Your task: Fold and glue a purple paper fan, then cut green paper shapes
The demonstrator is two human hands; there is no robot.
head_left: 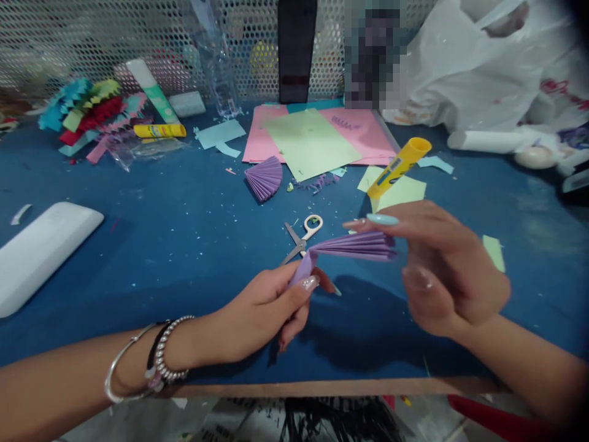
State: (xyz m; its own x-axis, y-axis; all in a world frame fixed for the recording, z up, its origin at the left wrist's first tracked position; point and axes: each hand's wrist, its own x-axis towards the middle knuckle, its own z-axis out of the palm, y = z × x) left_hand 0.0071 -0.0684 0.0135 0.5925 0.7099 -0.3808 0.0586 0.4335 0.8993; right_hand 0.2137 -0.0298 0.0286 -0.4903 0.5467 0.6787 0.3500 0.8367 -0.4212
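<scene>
Currently | left grip point(269, 305): pleated purple paper point(354, 247) | bag point(464, 67): contents unclear

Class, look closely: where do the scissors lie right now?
In the head view, the scissors lie open near the centre of the blue table, just beyond the left hand.

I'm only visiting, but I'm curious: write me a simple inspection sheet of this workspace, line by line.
Surface: blue tabletop, flecked with small bits.
Job's things: pleated purple paper, held up; open scissors and a purple fan on the tabletop.
Clutter: pink sheets, green sheet, yellow tube.
Grips: left grip, a bare hand, pinches the paper's near end; right grip, also bare, at its other end, contact unclear.
Cables: nothing seen.
Surroundings: metal mesh behind; white plastic bag back right.
</scene>
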